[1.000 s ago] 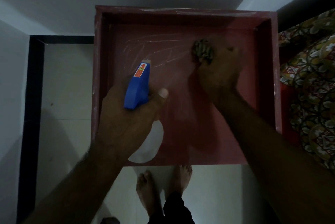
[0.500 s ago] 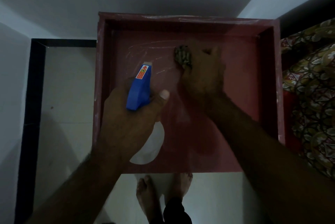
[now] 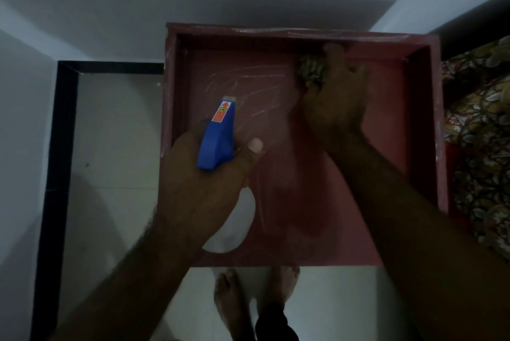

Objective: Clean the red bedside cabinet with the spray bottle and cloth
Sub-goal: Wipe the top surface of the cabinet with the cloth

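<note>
My left hand (image 3: 204,191) grips the spray bottle (image 3: 216,136) (blue head) at centre-left; my right hand (image 3: 335,103) clutches the cloth (image 3: 309,70) against the red cabinet (image 3: 425,125), upper right.

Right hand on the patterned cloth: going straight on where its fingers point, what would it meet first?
Probably the raised back wall of the red bedside cabinet, just beyond the right hand; depth is unclear.

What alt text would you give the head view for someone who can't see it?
Seen from above, the right hand grips a cloth near the back of the red cabinet top, while the left hand holds a blue spray bottle.
</note>
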Motion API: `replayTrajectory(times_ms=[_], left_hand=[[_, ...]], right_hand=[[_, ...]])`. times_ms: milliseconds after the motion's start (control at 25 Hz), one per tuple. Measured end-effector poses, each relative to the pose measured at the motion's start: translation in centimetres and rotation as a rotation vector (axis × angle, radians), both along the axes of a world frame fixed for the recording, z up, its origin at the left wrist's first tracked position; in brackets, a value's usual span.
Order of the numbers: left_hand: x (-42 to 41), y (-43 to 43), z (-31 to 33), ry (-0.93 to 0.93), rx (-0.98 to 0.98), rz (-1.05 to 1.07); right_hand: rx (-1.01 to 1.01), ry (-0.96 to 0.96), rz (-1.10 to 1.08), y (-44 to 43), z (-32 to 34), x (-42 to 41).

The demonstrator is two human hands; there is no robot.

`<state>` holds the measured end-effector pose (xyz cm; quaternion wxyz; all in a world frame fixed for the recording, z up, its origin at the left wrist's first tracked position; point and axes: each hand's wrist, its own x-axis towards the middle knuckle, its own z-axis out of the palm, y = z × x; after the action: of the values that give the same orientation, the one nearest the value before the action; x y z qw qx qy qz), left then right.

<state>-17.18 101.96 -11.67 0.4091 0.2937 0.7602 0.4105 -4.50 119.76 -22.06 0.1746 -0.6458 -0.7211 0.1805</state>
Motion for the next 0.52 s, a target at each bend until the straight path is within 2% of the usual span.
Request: replayTrajectory(times_ms=[120, 200, 520], left_hand=[[-0.8, -0.4, -0.5, 0.045, -0.017, -0.032], [-1.1, -0.6, -0.7, 0.058, -0.024, -0.023], [-0.8, -0.8, -1.1, 0.060, -0.051, -0.025]], right_hand=[[-0.003, -0.006, -0.137, 0.6, 0.4, -0.5], [0.021, 0.025, -0.150, 0.3, 0.3, -1.9], [-0.050, -0.014, 0.152, -0.5, 0.1, -3.7]])
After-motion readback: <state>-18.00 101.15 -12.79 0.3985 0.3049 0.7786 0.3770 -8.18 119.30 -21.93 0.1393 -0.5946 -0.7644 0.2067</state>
